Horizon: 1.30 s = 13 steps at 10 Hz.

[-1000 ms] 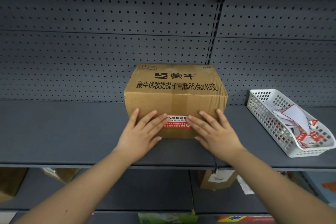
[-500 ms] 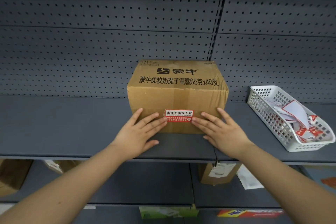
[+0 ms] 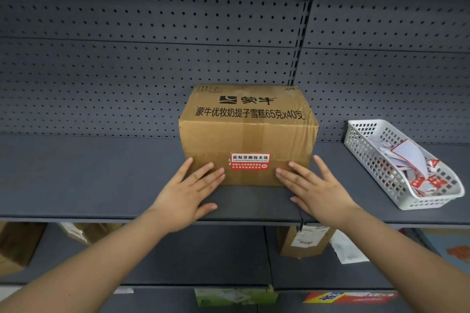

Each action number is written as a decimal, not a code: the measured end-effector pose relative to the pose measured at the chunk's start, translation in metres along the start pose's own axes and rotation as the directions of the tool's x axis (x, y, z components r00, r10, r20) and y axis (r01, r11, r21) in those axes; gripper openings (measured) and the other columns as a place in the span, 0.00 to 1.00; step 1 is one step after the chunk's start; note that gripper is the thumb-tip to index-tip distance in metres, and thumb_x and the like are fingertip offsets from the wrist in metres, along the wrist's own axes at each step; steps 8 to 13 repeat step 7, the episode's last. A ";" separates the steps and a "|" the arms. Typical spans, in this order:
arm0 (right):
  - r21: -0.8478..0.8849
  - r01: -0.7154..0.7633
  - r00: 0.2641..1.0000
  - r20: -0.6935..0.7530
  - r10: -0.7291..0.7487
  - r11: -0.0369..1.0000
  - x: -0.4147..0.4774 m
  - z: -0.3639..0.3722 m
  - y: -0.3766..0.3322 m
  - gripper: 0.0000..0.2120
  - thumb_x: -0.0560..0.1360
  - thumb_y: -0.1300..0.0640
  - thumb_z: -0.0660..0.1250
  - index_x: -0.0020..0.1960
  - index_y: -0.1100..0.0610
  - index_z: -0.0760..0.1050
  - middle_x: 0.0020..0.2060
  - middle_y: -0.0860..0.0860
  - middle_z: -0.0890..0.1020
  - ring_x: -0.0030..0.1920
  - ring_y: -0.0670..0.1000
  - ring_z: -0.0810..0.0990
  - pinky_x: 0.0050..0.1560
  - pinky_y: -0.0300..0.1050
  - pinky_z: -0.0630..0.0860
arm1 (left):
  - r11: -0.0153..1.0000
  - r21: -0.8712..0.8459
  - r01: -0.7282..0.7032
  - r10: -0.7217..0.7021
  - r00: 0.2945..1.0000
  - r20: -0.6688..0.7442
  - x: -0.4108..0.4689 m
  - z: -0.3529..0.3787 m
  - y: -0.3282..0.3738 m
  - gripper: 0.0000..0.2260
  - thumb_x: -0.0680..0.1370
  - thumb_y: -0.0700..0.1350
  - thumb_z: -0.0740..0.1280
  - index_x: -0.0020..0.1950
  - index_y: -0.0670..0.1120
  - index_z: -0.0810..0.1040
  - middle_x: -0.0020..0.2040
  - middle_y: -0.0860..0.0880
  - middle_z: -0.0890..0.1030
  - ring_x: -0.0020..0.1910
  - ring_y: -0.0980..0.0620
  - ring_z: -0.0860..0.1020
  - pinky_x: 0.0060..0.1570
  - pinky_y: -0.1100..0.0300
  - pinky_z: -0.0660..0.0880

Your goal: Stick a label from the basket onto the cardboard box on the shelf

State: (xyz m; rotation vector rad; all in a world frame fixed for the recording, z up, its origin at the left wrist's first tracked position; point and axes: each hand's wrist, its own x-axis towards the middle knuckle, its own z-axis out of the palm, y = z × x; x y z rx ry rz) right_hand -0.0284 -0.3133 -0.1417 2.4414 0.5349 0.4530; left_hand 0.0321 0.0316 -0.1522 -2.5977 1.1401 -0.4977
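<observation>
A brown cardboard box (image 3: 248, 132) with black printing stands on the grey shelf (image 3: 89, 175), centred in view. A red and white label (image 3: 250, 161) is stuck low on its front face, fully visible. My left hand (image 3: 189, 192) lies flat with spread fingers at the box's lower left corner, fingertips on the front face. My right hand (image 3: 314, 189) lies flat at the lower right corner in the same way. Neither hand holds anything. A white plastic basket (image 3: 373, 162) with several red and white labels (image 3: 429, 180) sits on the shelf to the right.
Grey pegboard (image 3: 152, 46) backs the shelf. Below the shelf, a lower level holds brown boxes (image 3: 304, 241), one with a hanging tag, and colourful packages (image 3: 351, 297) at the bottom edge.
Both hands have slid outward along the box's front, away from the label, which was partly covered by fingertips before and now shows in full.
</observation>
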 end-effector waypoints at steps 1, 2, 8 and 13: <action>0.027 -0.022 0.993 -0.113 0.025 0.999 0.014 -0.014 -0.014 0.29 0.79 0.45 0.53 0.77 0.53 0.51 0.76 0.46 0.58 0.75 0.51 0.54 0.73 0.64 0.46 | 0.999 -0.044 0.000 -0.004 0.996 -0.089 0.013 -0.012 0.016 0.32 0.79 0.63 0.49 0.77 0.46 0.52 0.77 0.49 0.55 0.76 0.49 0.47 0.72 0.41 0.41; 0.030 -0.070 0.983 -0.171 0.074 0.997 0.040 -0.029 -0.028 0.31 0.78 0.44 0.54 0.77 0.53 0.51 0.76 0.47 0.54 0.75 0.52 0.51 0.73 0.63 0.43 | 0.998 -0.029 0.055 -0.059 0.988 -0.142 0.035 -0.019 0.026 0.34 0.78 0.64 0.49 0.77 0.45 0.51 0.78 0.48 0.55 0.76 0.50 0.48 0.72 0.42 0.38; 0.231 -0.131 0.958 -0.219 0.183 0.964 0.002 -0.038 0.014 0.27 0.78 0.50 0.56 0.76 0.52 0.56 0.75 0.48 0.63 0.76 0.55 0.54 0.72 0.65 0.55 | 0.929 -0.321 0.186 -0.253 0.951 -0.180 -0.002 -0.030 0.002 0.29 0.79 0.61 0.52 0.77 0.48 0.57 0.77 0.49 0.57 0.76 0.50 0.51 0.73 0.41 0.45; 0.231 -0.131 0.958 -0.219 0.183 0.964 0.002 -0.038 0.014 0.27 0.78 0.50 0.56 0.76 0.52 0.56 0.75 0.48 0.63 0.76 0.55 0.54 0.72 0.65 0.55 | 0.929 -0.321 0.186 -0.253 0.951 -0.180 -0.002 -0.030 0.002 0.29 0.79 0.61 0.52 0.77 0.48 0.57 0.77 0.49 0.57 0.76 0.50 0.51 0.73 0.41 0.45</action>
